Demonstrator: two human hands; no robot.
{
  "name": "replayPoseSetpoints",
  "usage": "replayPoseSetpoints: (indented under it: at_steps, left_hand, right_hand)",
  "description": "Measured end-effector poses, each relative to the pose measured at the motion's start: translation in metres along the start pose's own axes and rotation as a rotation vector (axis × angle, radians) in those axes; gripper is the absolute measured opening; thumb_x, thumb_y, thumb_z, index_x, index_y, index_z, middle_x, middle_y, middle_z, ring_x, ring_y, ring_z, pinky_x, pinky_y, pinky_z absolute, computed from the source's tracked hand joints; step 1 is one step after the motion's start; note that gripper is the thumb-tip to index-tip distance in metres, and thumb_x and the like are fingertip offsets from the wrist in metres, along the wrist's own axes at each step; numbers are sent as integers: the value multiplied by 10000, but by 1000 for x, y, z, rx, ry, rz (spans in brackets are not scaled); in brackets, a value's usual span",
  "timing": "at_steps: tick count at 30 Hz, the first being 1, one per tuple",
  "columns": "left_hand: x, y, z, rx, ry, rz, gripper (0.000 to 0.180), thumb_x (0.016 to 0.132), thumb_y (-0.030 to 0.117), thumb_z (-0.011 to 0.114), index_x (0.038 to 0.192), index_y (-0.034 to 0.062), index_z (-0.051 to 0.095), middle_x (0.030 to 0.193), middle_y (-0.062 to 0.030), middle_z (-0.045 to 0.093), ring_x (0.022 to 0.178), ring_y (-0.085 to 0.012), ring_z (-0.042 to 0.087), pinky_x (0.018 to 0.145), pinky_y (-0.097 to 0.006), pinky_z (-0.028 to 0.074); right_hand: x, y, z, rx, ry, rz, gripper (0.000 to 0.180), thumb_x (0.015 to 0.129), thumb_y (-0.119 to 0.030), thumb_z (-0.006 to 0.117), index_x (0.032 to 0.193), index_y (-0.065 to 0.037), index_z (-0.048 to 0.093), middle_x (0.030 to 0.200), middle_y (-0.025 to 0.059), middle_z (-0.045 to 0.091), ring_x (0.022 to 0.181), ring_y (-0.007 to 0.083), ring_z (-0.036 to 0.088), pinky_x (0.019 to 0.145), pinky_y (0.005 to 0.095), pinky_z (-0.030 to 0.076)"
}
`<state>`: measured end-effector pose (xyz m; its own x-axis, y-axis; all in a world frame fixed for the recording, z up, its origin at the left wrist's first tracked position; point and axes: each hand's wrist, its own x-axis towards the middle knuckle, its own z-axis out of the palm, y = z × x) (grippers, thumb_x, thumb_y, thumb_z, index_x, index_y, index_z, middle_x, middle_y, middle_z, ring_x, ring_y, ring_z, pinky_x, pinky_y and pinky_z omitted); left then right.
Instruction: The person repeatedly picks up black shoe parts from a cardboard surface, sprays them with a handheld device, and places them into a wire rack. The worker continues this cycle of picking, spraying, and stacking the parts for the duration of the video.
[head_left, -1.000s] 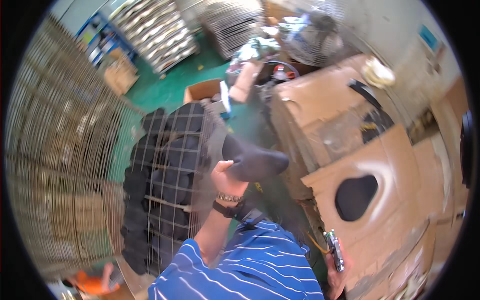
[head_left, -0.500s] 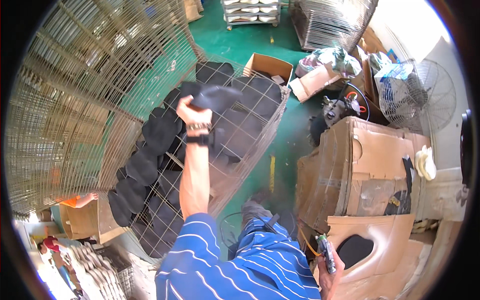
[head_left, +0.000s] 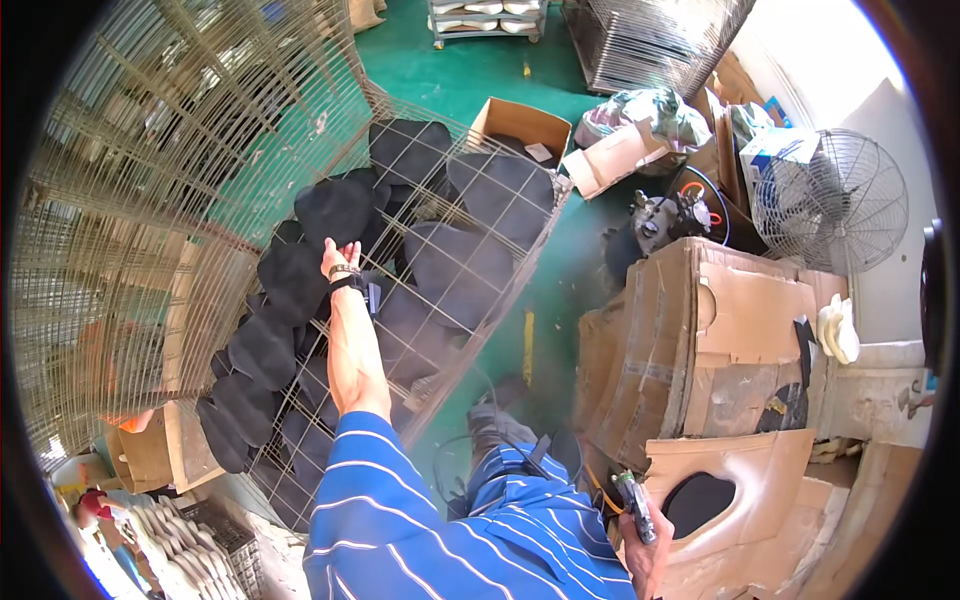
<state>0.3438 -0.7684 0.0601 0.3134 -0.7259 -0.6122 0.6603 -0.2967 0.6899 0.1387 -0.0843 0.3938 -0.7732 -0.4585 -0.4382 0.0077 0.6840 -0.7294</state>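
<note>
Black pad (head_left: 335, 208) lying on wire rack (head_left: 513, 268), more dark pads around it. Left hand (head_left: 342, 257) right at its lower edge, fingers parted, nothing visibly gripped; whether fingertips touch pad, cannot tell. Over to right hand (head_left: 650, 552): fingers wrapped round metal spray gun (head_left: 634, 508), orange hose (head_left: 600, 492) beside it. Just past gun, another black pad (head_left: 700, 505) on cardboard sheet (head_left: 770, 470). Further out, big cardboard box (head_left: 640, 350), then wire-caged fan (head_left: 832, 200) near wall.
</note>
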Motion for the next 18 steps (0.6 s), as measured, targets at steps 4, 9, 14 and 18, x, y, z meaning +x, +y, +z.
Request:
replayPoseSetpoints:
  at_steps: [4,9,14,18]
  left_hand:
    - [-17,-3,4,102,41,73,332,985,289,665,1098,-3,554,947,-138,586,781,-261,653,761,-490,651]
    - [-113,-30,14,226,3,283,572,894,75,685,1413,53,445,967,-97,601,760,-188,614,656,-385,590]
    - [-280,-90,8,381,-643,139,536,962,37,634,1454,32,422,1118,-118,600,867,-194,647,764,-356,595]
    - [-414,-169,-21,681,-1128,-146,445,977,57,640,1396,7,499,1071,-75,620,871,-155,643,783,-319,592]
  right_hand:
    - [-4,0,1,-47,24,64,484,861,-36,696,1339,8,637,777,10,592,696,88,494,638,272,438]
    - [-18,8,-2,-73,114,-12,480,876,-57,698,1347,7,632,751,37,579,673,94,489,627,277,439]
    - [-38,43,-26,44,233,-3,497,832,11,663,1329,18,637,926,184,706,797,241,677,768,335,529]
    - [-61,97,-52,-38,432,-164,567,815,-13,717,1372,-27,609,1016,207,700,831,357,684,769,394,542]
